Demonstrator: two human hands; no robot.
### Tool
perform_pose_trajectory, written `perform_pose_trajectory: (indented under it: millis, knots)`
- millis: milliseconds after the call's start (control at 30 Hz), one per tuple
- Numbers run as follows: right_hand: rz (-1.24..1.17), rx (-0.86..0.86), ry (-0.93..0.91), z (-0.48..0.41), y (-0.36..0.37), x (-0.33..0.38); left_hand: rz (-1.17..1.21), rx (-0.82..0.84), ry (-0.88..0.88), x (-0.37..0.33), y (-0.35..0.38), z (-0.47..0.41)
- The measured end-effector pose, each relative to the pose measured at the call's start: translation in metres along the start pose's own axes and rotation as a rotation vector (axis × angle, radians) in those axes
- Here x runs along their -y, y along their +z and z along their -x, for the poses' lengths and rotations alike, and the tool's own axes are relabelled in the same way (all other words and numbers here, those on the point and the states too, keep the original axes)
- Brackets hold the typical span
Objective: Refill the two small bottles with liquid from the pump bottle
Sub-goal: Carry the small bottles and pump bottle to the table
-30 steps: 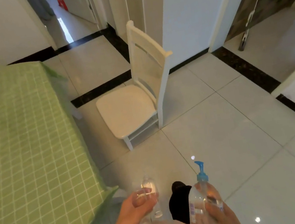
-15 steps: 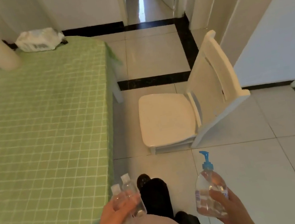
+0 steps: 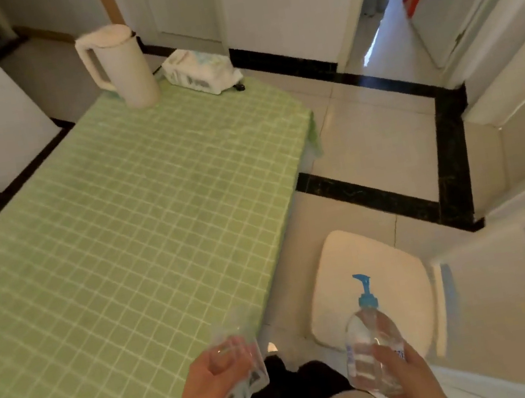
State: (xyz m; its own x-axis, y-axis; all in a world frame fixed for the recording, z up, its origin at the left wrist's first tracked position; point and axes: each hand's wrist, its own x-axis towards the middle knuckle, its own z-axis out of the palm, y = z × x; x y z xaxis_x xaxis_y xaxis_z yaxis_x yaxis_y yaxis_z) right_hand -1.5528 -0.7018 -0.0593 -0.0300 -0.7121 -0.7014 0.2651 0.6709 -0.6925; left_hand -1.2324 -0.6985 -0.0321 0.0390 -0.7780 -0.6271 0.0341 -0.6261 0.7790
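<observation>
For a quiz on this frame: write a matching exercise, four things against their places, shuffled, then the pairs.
1. clear pump bottle with blue pump head
2. small clear plastic bottles
3. tall cream jug with handle
4. white chair

A. far end of green checked table
B. in the left hand
C. on the tiled floor
D. in the right hand

Pairs: 1-D, 2-B, 3-A, 4-C

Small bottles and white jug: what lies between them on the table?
Only bare green checked tablecloth, from small bottles to white jug, in the head view.
</observation>
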Motion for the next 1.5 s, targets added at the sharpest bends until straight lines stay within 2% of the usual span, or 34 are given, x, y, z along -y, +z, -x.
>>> perform_pose_trajectory:
  millis: [133, 467, 600, 867, 1000, 1300, 1500]
  knots:
    - [0.025, 0.124, -0.010, -0.037, 0.046, 0.057, 0.131, -0.046, 0.035, -0.037, -0.009, -0.014]
    - [0.356, 0.414, -0.102, -0.126, 0.149, 0.175, 0.325, -0.243, 0.081, -0.070, -0.016, -0.074]
    - [0.505, 0.543, -0.115, -0.192, 0.179, 0.206, 0.372, -0.367, 0.087, -0.084, -0.009, -0.123]
    - [0.815, 0.944, -0.156, -0.359, 0.243, 0.266, 0.399, -0.670, 0.231, -0.129, 0.006, -0.271]
    - [0.896, 0.963, -0.223, -0.420, 0.264, 0.282, 0.351, -0.738, 0.246, -0.138, 0.006, -0.322]
    - [0.922, 1.139, -0.417, -0.519, 0.322, 0.267, 0.250, -0.857, 0.309, -0.128, -0.026, -0.401]
    - [0.886, 1.230, -0.541, -0.554, 0.352, 0.249, 0.199, -0.845, 0.424, -0.113, -0.048, -0.428]
